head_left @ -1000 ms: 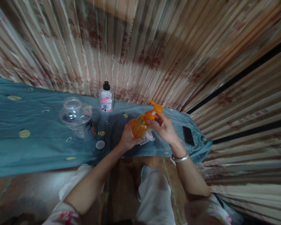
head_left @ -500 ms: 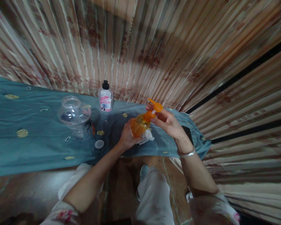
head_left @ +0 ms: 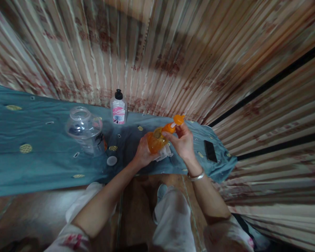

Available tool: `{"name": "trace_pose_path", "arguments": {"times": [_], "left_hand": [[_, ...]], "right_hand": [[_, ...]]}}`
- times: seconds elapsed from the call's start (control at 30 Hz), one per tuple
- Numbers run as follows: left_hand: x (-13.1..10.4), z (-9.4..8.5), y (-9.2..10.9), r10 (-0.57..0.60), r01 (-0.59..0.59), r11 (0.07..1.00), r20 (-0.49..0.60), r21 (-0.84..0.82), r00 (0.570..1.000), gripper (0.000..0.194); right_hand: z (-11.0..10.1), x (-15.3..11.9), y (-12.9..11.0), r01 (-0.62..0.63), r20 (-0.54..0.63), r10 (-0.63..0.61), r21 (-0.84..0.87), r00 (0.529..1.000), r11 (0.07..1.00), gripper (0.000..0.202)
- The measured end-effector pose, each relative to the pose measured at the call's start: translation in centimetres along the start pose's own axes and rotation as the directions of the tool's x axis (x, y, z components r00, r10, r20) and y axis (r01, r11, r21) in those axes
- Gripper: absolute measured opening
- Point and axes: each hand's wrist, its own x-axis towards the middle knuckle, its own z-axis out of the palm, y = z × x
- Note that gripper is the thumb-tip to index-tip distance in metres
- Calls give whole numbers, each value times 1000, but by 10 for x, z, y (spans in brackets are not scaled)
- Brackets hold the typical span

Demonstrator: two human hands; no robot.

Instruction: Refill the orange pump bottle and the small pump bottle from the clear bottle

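Note:
An orange pump bottle (head_left: 156, 141) is tilted with its top toward the upper right, above the cloth. My left hand (head_left: 144, 151) is wrapped round its lower body. At the neck, the fingers of my right hand (head_left: 182, 141) are closed on the orange pump top (head_left: 170, 128); the nozzle head shows above them, and part of the far fingers is hidden. Beneath the bottle lies a crumpled white tissue or wrapper (head_left: 165, 153), partly covered by the bottle and my left hand.
A large clear open-mouthed plastic jar (head_left: 85, 133) stands to the left, with a small white cap (head_left: 111, 161) near it. Behind is a clear bottle with a black top (head_left: 118, 111). A black phone (head_left: 210, 151) lies at right on the green cloth (head_left: 49, 154). Pleated curtains (head_left: 157, 63) hang behind.
My right hand has shifted left and closed round the pump top. The nozzle has turned from pointing left to pointing right. The phone is now uncovered; my left hand stays put.

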Motion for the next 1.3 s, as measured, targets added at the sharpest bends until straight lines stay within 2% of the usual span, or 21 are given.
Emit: {"name": "trace_pose_path", "arguments": {"times": [0.13, 0.2, 0.27, 0.53, 0.67, 0.83, 0.93, 1.1, 1.3], "left_hand": [[1, -2, 1, -9, 9, 999, 4, -35, 1000, 64], [1, -2, 2, -9, 9, 999, -10, -37, 1000, 66], [1, -2, 2, -4, 3, 999, -24, -38, 1000, 66], [1, -1, 2, -32, 33, 998, 8, -45, 999, 64], [1, -1, 1, -23, 23, 999, -14, -31, 1000, 68], [2, -2, 5, -29, 29, 999, 2, -26, 1000, 62], [3, -3, 8, -25, 25, 999, 22, -27, 999, 60], [1, -3, 5, 4, -6, 999, 31, 42, 1000, 55], [1, 0, -1, 37, -37, 999, 18, 27, 999, 55]], "right_hand": [[-9, 3, -11, -30, 176, 7, 127, 984, 992, 60], [-15, 5, -15, -63, 256, 22, 151, 966, 987, 54], [-18, 7, -17, -85, 289, 43, 133, 956, 987, 50], [-13, 3, -14, -67, 220, 47, 85, 974, 994, 59], [-10, -1, -12, -31, 194, 20, 50, 981, 998, 53], [-6, -9, -8, -6, 117, 9, -27, 993, 1000, 45], [-3, -11, -4, -23, 81, 24, -10, 996, 1000, 45], [-4, -9, -1, -35, 97, 26, 91, 995, 995, 49], [-6, -11, -1, -43, 121, 36, 56, 992, 997, 50]]}}
